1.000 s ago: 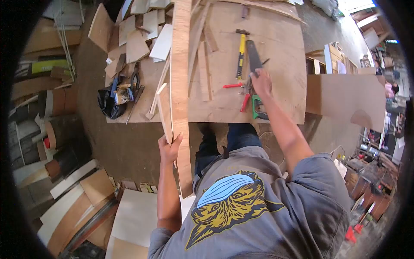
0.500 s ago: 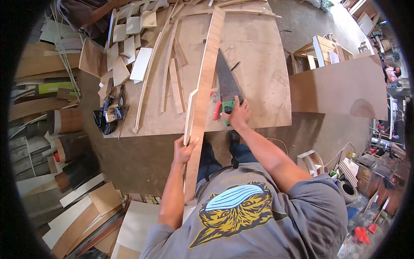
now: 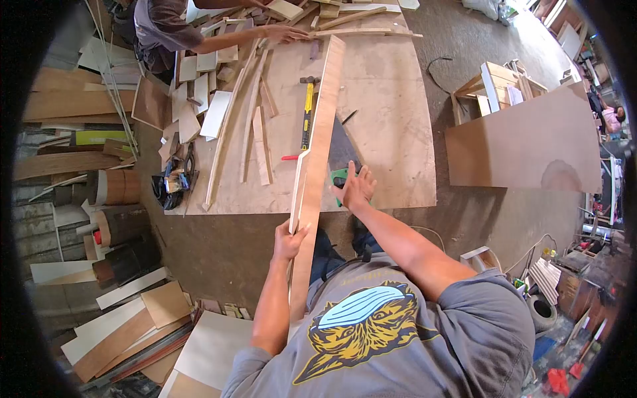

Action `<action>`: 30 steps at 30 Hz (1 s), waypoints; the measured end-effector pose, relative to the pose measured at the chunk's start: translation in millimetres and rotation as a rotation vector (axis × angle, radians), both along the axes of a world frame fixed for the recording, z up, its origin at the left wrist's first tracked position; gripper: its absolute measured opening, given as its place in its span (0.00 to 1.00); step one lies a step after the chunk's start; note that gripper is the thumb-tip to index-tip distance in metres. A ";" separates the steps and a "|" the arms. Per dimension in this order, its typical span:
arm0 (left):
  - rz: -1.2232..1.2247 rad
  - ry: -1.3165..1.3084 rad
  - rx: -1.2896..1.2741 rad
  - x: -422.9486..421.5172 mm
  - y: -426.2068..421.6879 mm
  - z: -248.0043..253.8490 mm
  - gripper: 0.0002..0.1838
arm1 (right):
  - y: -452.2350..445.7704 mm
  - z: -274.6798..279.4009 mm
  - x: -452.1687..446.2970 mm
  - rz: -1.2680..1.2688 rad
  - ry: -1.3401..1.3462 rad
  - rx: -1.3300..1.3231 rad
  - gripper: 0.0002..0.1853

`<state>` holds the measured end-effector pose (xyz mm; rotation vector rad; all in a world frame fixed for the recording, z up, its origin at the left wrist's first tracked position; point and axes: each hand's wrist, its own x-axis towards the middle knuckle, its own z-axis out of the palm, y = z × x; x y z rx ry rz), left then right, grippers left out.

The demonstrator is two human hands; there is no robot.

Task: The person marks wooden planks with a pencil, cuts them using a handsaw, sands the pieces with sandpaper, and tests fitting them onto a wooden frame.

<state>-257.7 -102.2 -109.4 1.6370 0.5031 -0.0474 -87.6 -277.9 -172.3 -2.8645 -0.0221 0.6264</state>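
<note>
My left hand (image 3: 290, 241) grips a long wooden board (image 3: 318, 146) together with a shorter light strip (image 3: 298, 179) along its left side. The board rises away from me over the table. On the table, right of the board, my right hand (image 3: 357, 188) lies over the green handle of a handsaw (image 3: 342, 146), thumb and fingers spread apart; the saw's blade points away and partly passes behind the board. Left of the board is a yellow and black hammer (image 3: 307, 118), with a red handle (image 3: 290, 158) of another tool below it.
A co-worker's arm (image 3: 229, 41) reaches over wood offcuts (image 3: 206, 62) at the table's (image 3: 391, 132) far left. Long strips (image 3: 229, 126) and a bag with tools (image 3: 174, 180) lie at the left. A brown panel (image 3: 511, 146) stands at the right.
The co-worker has come into view at the far side, reaching over the table. My right hand has moved from the blade area to the saw handle. The board has shifted right and tilted.
</note>
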 end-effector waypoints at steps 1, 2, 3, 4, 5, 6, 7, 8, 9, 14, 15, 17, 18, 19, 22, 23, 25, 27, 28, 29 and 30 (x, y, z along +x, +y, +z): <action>-0.019 0.015 0.029 -0.1 -2.8 2.5 0.11 | -4.1 -1.6 -0.9 0.011 -0.009 -0.004 0.57; -0.038 0.028 0.059 0.5 -5.3 4.7 0.11 | -7.3 -2.6 -1.0 0.016 -0.022 0.017 0.55; -0.022 0.021 0.029 2.1 -9.5 8.5 0.11 | -9.2 2.0 -0.9 0.022 -0.033 0.037 0.52; -0.006 0.013 -0.002 4.3 -15.3 12.4 0.11 | -11.9 4.4 -0.7 0.027 -0.045 0.057 0.50; 0.009 0.006 -0.032 5.0 -20.7 14.2 0.12 | -15.6 2.1 -0.3 0.031 -0.101 0.096 0.46; 0.015 0.021 -0.070 3.1 -23.1 7.8 0.11 | -20.2 -2.7 0.3 0.033 -0.155 0.135 0.42; 0.018 0.036 -0.109 1.7 -23.9 -1.1 0.10 | -24.8 -7.2 0.9 0.034 -0.210 0.173 0.38; 0.020 0.049 -0.147 -0.3 -24.8 -9.6 0.09 | -29.8 -11.1 4.0 -0.020 -0.158 0.356 0.34; 0.034 0.071 -0.158 1.7 -29.7 -4.4 0.07 | -35.1 -12.3 8.9 -0.074 -0.107 0.540 0.31; -0.014 0.155 -0.280 13.2 -46.5 12.7 0.10 | -37.6 0.5 -7.0 -0.524 0.362 1.472 0.18; -0.053 0.157 -0.282 15.8 -48.7 11.5 0.10 | -30.2 12.6 -16.4 -0.565 0.303 1.539 0.17; -0.129 0.165 -0.287 17.7 -51.6 1.9 0.12 | -28.0 28.4 -23.1 -0.684 0.221 1.607 0.14; -0.113 0.195 -0.291 20.9 -58.0 2.9 0.11 | -28.6 33.1 -22.5 -0.763 0.197 1.610 0.14; -0.096 0.203 -0.212 25.2 -63.4 3.6 0.11 | -29.3 36.2 -20.0 -0.842 0.170 1.614 0.14; -0.111 0.083 0.029 35.1 -67.7 -5.3 0.15 | -35.7 6.9 -7.2 -0.935 0.002 1.597 0.14; -0.112 0.080 -0.056 33.8 -56.8 -17.8 0.17 | -42.7 -1.0 -1.0 -0.972 -0.056 1.525 0.14; -0.101 0.075 -0.234 38.5 -43.1 -21.7 0.19 | -64.3 -6.6 18.4 -1.029 -0.162 1.370 0.14; -0.066 0.052 -0.189 40.4 -41.2 -12.6 0.25 | -92.6 -8.9 46.4 -1.045 -0.322 1.316 0.20; -0.053 0.064 -0.209 39.2 -30.8 -13.2 0.27 | -100.6 9.6 49.5 -1.032 -0.332 1.197 0.20; -0.040 0.075 -0.224 39.9 -24.5 -12.4 0.29 | -107.8 29.9 54.6 -1.017 -0.341 1.081 0.21; -0.058 0.083 -0.182 40.5 -23.7 -4.5 0.32 | -119.1 21.3 68.3 -0.985 -0.343 0.977 0.21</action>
